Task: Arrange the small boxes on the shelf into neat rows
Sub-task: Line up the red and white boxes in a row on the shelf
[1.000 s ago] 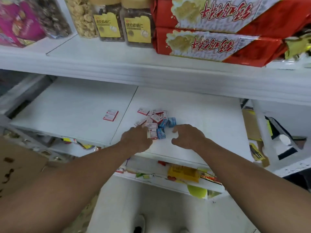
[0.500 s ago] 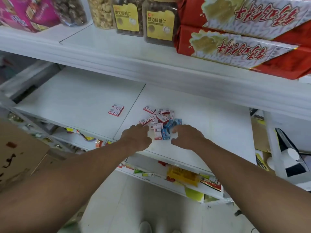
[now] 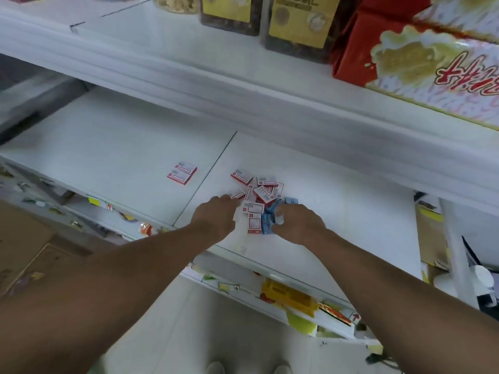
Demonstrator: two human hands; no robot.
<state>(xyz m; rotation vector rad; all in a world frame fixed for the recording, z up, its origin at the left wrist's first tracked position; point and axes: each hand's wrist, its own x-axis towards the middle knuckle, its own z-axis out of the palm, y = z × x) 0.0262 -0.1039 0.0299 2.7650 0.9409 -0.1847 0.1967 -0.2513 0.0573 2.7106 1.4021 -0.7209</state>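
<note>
- On the white middle shelf [image 3: 337,201], near its front edge, lies a jumbled heap of small boxes [image 3: 259,198], red-and-white and blue.
- Two red-and-white boxes [image 3: 182,172] sit neatly side by side, apart to the left.
- Above, jars [image 3: 297,20] and red packages [image 3: 421,49] fill the upper shelf.
- Left hand [image 3: 216,217] rests at the heap's left edge, fingers curled; whether it holds a box cannot be told.
- Right hand [image 3: 297,224] pinches a blue box [image 3: 267,225].

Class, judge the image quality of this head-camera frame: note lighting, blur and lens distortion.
Head view: soft, even light with faint shadows; wide-angle bending bows the upper shelf edge; print on the small boxes is too blurred to read; the red packet shows mild glare.
</note>
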